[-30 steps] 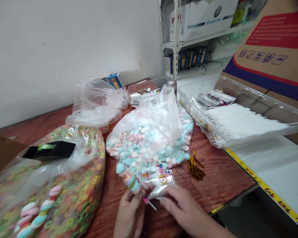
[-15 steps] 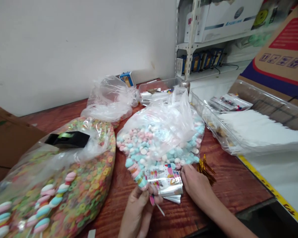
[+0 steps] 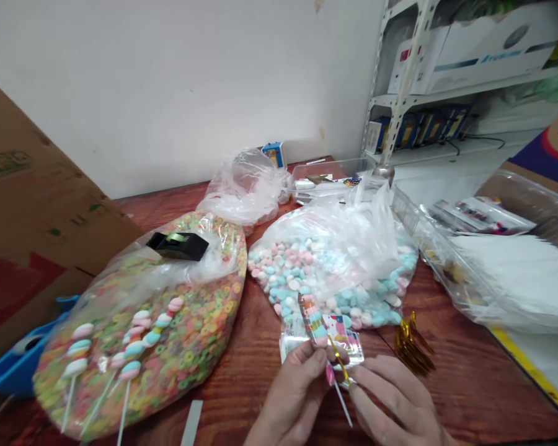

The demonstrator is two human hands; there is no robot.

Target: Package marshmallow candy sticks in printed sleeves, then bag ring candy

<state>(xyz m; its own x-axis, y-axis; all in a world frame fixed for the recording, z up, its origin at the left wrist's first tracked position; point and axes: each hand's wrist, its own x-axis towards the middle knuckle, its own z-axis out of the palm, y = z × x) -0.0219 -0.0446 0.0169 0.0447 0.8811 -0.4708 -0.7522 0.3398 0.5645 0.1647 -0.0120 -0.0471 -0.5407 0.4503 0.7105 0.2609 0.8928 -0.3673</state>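
Note:
My left hand (image 3: pixel 295 390) is closed on a marshmallow stick (image 3: pixel 313 322) in a clear wrapper, pinching the wrapper's gathered neck. Its white stick points down toward me. Between the fingertips of my right hand (image 3: pixel 393 399) is a gold twist tie (image 3: pixel 338 354), slanting across the wrapper neck. Behind the hands lie shiny printed plastic bags (image 3: pixel 354 347), partly covered. A bunch of gold twist ties (image 3: pixel 411 347) rests on the table to the right. Beyond is a clear bag of pink, white and blue marshmallows (image 3: pixel 283 279).
At left, several unwrapped marshmallow sticks (image 3: pixel 132 352) and a black tape dispenser (image 3: pixel 179 246) lie on a big bag of coloured rings (image 3: pixel 214 303). A blue holder (image 3: pixel 18 365) and cardboard box (image 3: pixel 41 204) stand farther left. A clear plastic tray (image 3: pixel 465 303) holds white sheets at right.
My right hand has moved from beside the gold ties to my left hand, now with one gold tie. The wrapped marshmallow stick is raised slightly. The view has shifted left.

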